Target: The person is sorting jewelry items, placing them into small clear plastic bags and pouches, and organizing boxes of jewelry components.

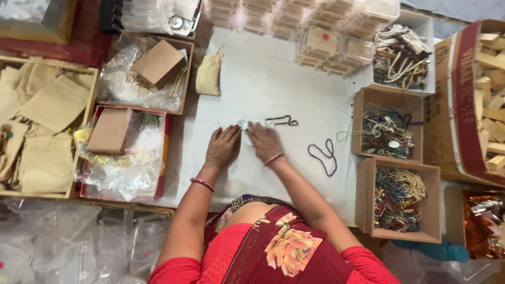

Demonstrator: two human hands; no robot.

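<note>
Right now both hands lie side by side near the middle of the white tabletop [252, 79]. The left hand [222, 146] and the right hand [264, 141] are palm down, fingers bent onto a small clear plastic pouch [251, 124] that lies flat under the fingertips; each hand presses on it rather than closing around it. A dark bead necklace [282, 121] trails out of the pouch's right end, curling on the tabletop just beside the right hand. A second dark beaded necklace [323, 155] lies looped further right, apart from the hands and near the boxes.

Along the right edge stand three open cardboard boxes of mixed jewellery: a near box [398, 200], a middle box [388, 130] and a far box [404, 56] with pearl-like strands. Stacks of clear plastic cases [326, 31] sit at the far side. A small beige cloth pouch [208, 74] lies to the far left of the hands. On the left, a red tray [125, 152] holds plastic bags and a brown cardboard box, and a wooden tray [44, 126] holds more beige cloth pouches.
</note>
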